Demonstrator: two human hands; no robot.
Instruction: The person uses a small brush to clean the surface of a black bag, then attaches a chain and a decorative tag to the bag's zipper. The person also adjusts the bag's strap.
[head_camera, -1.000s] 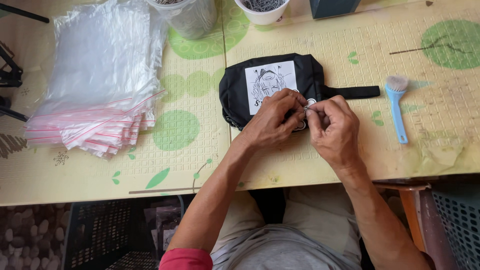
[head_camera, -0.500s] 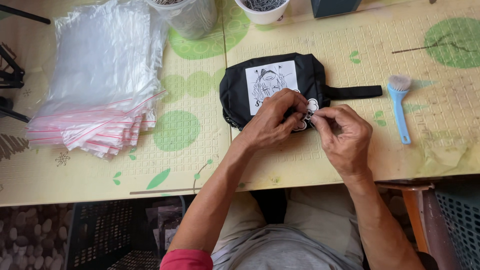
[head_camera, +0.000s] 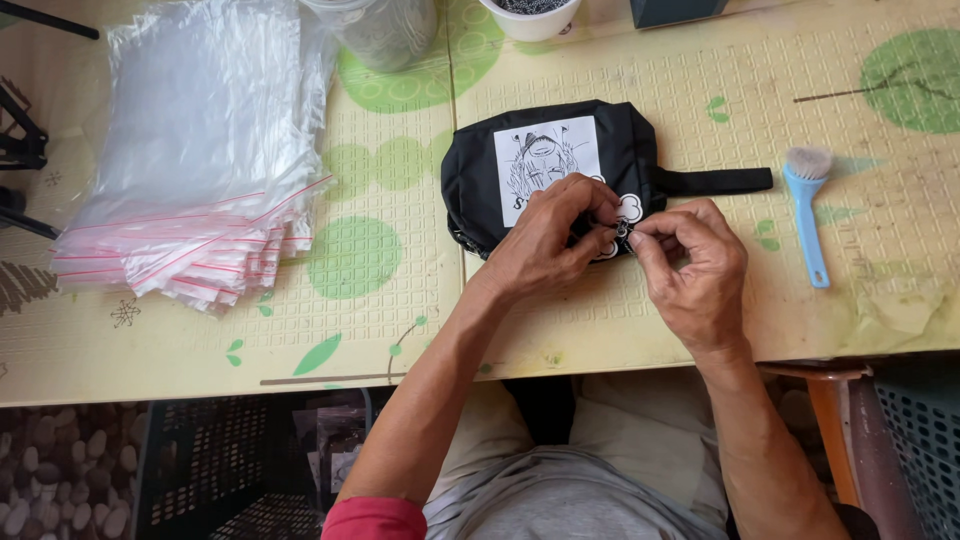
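Pouch (head_camera: 560, 160) lay black on the mat, brush (head_camera: 808, 215) right of it, bags (head_camera: 190, 170) left; I saw left hand (head_camera: 545, 240) and right hand (head_camera: 695, 265) pinching its small metal zipper pull (head_camera: 621, 230), fitting apparently unfinished.

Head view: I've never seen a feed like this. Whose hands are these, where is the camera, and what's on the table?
No machine here: a person works bare-handed, and the one camera sits on their head, looking down. The left hand presses on a black pouch with a white picture patch, lying on a yellow-green table mat. The right hand meets it at the pouch's near edge; the fingers of both pinch a small metal piece. A stack of clear bags lies to the left, a blue brush to the right, and containers stand at the far edge.
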